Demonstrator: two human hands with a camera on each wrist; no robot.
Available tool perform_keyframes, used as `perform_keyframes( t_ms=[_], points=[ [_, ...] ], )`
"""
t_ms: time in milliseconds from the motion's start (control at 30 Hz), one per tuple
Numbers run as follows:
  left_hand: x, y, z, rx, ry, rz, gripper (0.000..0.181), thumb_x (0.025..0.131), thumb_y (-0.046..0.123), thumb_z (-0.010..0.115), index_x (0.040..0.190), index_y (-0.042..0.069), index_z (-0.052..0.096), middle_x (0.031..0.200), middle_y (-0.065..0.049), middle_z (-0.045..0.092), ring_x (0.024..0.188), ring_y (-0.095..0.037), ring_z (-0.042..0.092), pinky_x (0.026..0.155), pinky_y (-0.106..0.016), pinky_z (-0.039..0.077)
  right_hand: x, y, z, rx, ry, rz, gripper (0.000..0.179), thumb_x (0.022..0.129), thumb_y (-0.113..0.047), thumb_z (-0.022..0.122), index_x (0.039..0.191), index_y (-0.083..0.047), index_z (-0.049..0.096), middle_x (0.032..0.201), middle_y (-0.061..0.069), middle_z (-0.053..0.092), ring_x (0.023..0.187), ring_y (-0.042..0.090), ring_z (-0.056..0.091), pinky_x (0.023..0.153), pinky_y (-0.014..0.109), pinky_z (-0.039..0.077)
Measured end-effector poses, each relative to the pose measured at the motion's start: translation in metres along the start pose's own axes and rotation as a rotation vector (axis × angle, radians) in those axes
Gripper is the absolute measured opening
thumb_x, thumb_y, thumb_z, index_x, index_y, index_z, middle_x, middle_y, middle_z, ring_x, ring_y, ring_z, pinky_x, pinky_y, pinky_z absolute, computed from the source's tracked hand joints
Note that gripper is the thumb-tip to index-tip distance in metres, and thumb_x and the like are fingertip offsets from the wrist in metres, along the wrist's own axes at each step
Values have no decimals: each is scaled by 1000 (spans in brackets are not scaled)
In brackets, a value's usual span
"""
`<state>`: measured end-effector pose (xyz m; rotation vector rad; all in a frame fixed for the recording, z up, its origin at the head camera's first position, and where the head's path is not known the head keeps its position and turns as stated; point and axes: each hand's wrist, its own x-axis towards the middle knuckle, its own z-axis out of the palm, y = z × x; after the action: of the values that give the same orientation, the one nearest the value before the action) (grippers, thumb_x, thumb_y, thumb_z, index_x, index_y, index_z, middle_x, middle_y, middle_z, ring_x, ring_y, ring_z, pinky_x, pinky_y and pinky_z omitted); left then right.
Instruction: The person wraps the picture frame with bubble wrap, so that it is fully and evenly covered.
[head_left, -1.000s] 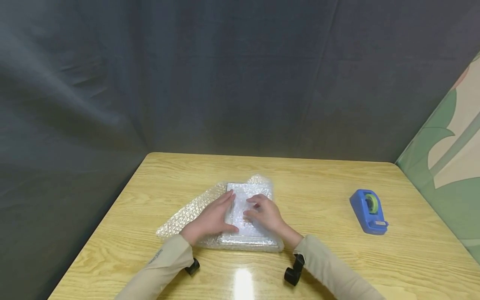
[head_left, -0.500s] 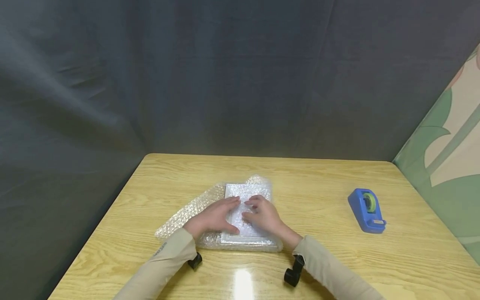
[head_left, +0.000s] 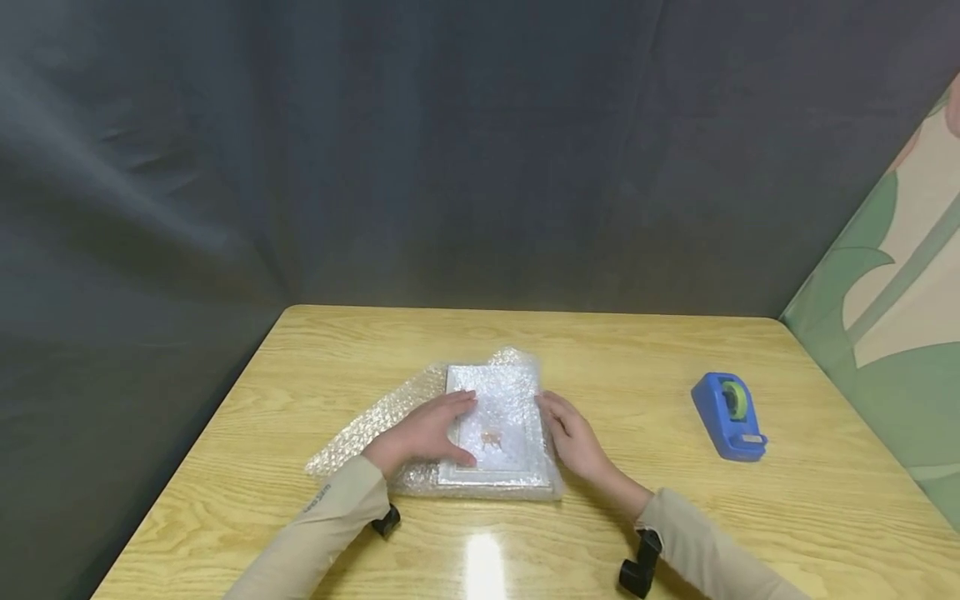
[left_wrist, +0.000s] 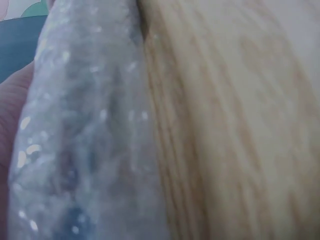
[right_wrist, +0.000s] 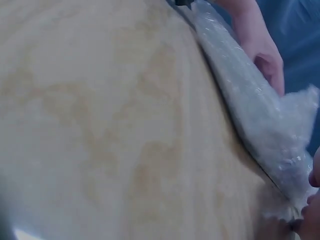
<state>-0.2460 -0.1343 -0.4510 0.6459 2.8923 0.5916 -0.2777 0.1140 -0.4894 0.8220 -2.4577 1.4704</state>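
Note:
A flat, pale rectangular picture frame (head_left: 498,417) lies on the table under clear bubble wrap (head_left: 378,429); a small brown figure shows in its middle. My left hand (head_left: 429,429) rests on its left side, thumb and fingers spread. At the right edge, my right hand (head_left: 576,437) touches the wrap with its fingers close together. In the left wrist view, the puffy side of the bubble wrap (left_wrist: 95,125) fills the left, partly hiding the hand behind it. The right wrist view has the wrap's edge (right_wrist: 250,100) on the table and my right fingertips (right_wrist: 311,215) at the lower right.
A blue tape dispenser (head_left: 727,421) holding a roll of green tape (head_left: 736,400) stands at the right of the wooden table (head_left: 360,333). A dark curtain (head_left: 465,158) hangs behind. A patterned panel (head_left: 900,333) borders the right side.
My right hand has moved from the top of the frame to its right edge, uncovering the brown figure. The left hand stays on the left side.

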Motion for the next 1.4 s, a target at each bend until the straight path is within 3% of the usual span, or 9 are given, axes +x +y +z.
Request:
perform_keyframes(
  t_ms=[100, 233, 400, 567, 733, 933, 1100, 1400],
  points=[
    [0, -1, 1, -23, 4, -7, 94, 64, 49, 73, 140, 10, 34, 149, -1, 23, 135, -20, 22, 110, -40, 18, -5, -2, 5, 9, -16, 22, 34, 91, 7, 41, 124, 13, 46, 134, 32, 36, 125, 45, 31, 102, 55, 26],
    [0, -2, 4, -62, 14, -10, 94, 63, 47, 74, 139, 9, 34, 149, -2, 22, 135, -21, 21, 110, -40, 18, -9, -10, 14, 11, 28, 33, 37, 92, 3, 42, 127, 13, 41, 136, 33, 32, 126, 46, 29, 103, 56, 23],
    [0, -2, 4, -63, 28, -4, 95, 63, 47, 76, 138, 7, 36, 148, -4, 24, 135, -22, 22, 110, -40, 18, -7, -12, 24, -114, 72, 16, 50, 86, -6, 56, 130, 8, 40, 135, 33, 32, 124, 45, 31, 102, 56, 28],
    [0, -2, 2, -59, 32, -3, 94, 63, 46, 76, 138, 6, 36, 148, -5, 24, 135, -23, 22, 110, -40, 19, 1, -13, 24, -311, 27, -71, 70, 75, -23, 71, 131, 4, 40, 136, 33, 29, 125, 46, 29, 100, 58, 28],
    [1, -2, 1, -80, 23, 3, 93, 63, 44, 77, 137, 4, 37, 148, -7, 24, 135, -24, 22, 110, -42, 19, 15, -11, 22, -471, -69, -222, 73, 74, -35, 71, 130, 3, 44, 138, 29, 32, 127, 43, 29, 101, 58, 26],
    [5, -3, 1, -80, 10, 1, 94, 63, 48, 75, 137, 6, 37, 148, -6, 24, 135, -23, 21, 110, -41, 18, 24, -5, 20, -468, -213, -267, 61, 82, -35, 62, 129, 1, 47, 138, 25, 35, 129, 42, 27, 100, 62, 24],
    [11, -6, 0, -56, 8, 4, 92, 64, 49, 74, 137, 7, 38, 148, -5, 25, 135, -23, 21, 110, -41, 18, 28, -1, 19, -441, -236, -280, 59, 83, -34, 61, 128, 2, 47, 138, 27, 34, 129, 44, 26, 100, 64, 22],
    [19, -11, 0, 40, 29, 37, 88, 65, 51, 73, 135, 7, 42, 146, -5, 30, 134, -22, 26, 110, -38, 20, 31, -1, 18, -457, -269, -213, 61, 86, -37, 58, 131, 2, 44, 141, 25, 30, 132, 41, 21, 104, 60, 18]
  ],
)
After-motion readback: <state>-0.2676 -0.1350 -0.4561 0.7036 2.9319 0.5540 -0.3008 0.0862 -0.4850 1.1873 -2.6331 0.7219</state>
